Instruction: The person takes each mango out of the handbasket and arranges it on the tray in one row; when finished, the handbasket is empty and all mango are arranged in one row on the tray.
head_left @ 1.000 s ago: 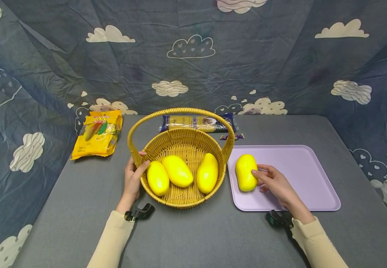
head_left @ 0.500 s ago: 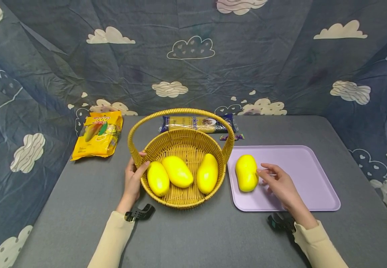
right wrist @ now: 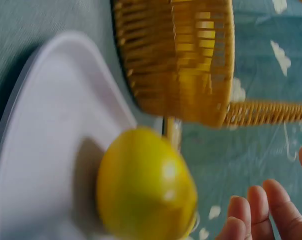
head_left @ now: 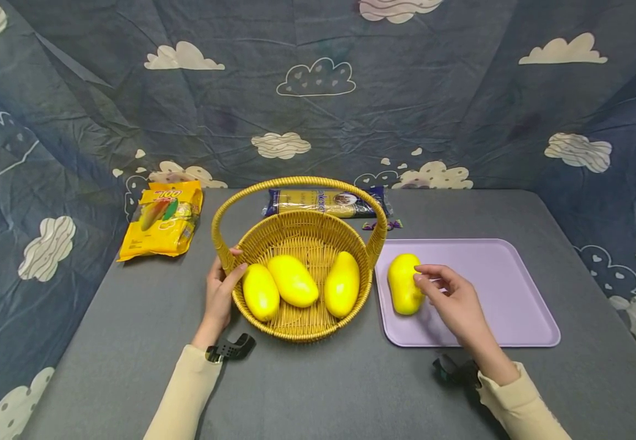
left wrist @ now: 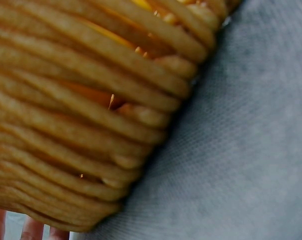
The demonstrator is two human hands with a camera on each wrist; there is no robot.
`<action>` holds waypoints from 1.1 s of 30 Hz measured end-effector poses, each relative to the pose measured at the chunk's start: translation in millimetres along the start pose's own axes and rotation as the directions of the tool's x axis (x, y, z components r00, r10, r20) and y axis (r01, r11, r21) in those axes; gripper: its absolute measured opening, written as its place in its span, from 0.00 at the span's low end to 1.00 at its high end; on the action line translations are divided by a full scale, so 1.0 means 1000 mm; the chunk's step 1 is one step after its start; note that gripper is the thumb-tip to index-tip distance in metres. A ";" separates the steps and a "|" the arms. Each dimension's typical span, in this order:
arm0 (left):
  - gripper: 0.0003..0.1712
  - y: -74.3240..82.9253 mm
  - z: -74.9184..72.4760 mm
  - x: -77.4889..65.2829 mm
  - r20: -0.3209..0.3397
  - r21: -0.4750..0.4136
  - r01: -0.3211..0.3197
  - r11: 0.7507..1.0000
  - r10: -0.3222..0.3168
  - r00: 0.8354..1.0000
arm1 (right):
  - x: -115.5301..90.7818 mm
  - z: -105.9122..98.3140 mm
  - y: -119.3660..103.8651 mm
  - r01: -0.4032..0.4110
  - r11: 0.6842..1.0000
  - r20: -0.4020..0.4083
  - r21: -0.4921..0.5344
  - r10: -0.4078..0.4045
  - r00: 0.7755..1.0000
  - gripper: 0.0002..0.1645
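Left hand [head_left: 220, 295]: we found it grasping the wicker basket [head_left: 301, 235] at the rim, by the foot of the arched handle.
Basket contents: we counted three yellow mangoes [head_left: 292, 281], all to the right of that hand.
Right hand [head_left: 455, 302]: we noted it released, fingers loosely bent and holding nothing.
Single mango [head_left: 402, 287]: we listed it just left of the right hand's fingertips, a gap showing in the right wrist view; it lay on the lilac tray [head_left: 501, 287], which extended beneath that hand.
Beyond the left hand, on the grey tabletop [head_left: 318, 391], we entered a yellow bag [head_left: 162, 220] to its left and a long blue-and-yellow packet [head_left: 325, 203] to its right.
Purple wrapped sweet [head_left: 394, 224]: beyond the right hand, leftward.
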State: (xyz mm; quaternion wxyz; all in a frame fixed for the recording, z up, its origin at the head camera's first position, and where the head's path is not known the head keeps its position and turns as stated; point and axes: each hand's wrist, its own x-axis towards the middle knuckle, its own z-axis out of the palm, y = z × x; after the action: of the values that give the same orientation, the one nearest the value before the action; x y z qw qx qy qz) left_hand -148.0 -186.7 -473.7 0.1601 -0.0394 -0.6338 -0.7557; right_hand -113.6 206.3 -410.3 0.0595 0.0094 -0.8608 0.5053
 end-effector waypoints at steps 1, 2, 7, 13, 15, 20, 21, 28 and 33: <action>0.19 0.000 0.000 0.000 0.000 -0.001 0.000 1.000 0.000 1.000 | -0.001 0.002 -0.005 0.015 1.000 -0.003 -0.001 -0.015 1.000 0.20; 0.19 0.000 0.000 0.000 0.000 -0.001 -0.001 1.000 0.001 1.000 | -0.002 0.003 -0.010 0.034 0.999 0.006 -0.002 -0.034 0.999 0.19; 0.19 -0.001 0.000 0.001 -0.004 -0.006 0.000 1.000 0.000 1.000 | -0.002 0.011 -0.030 0.109 0.994 0.023 0.008 -0.109 0.994 0.13; 0.19 -0.002 -0.001 0.002 0.001 -0.002 -0.001 1.000 0.001 1.000 | -0.001 0.023 -0.048 0.173 0.983 0.090 0.070 -0.178 0.980 0.12; 0.19 -0.003 -0.001 0.002 0.003 -0.001 -0.001 1.000 0.001 1.000 | 0.001 0.027 -0.055 0.186 0.980 0.130 0.066 -0.194 0.972 0.12; 0.19 -0.002 -0.001 0.001 0.002 -0.002 -0.002 1.000 0.002 1.000 | 0.008 0.043 -0.075 0.237 0.970 0.251 0.049 -0.242 0.937 0.14; 0.19 -0.002 -0.001 0.001 0.003 -0.001 -0.003 1.000 0.003 1.000 | 0.010 0.046 -0.079 0.247 0.968 0.270 0.050 -0.251 0.930 0.15; 0.18 0.000 -0.001 0.000 -0.003 0.015 0.008 1.000 -0.008 1.000 | 0.028 0.069 -0.104 0.316 0.948 0.372 0.034 -0.306 0.876 0.15; 0.18 0.001 -0.001 0.000 -0.005 0.006 0.006 1.000 -0.006 1.000 | 0.042 0.081 -0.119 0.354 0.935 0.495 -0.039 -0.290 0.819 0.18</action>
State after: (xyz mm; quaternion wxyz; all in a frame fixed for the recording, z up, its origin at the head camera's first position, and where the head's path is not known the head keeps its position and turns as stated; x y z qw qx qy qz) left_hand -147.8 -187.4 -473.0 0.1595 -0.0355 -0.6357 -0.7545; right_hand -153.9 79.5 -340.8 -0.0716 0.2764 -0.8649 0.4129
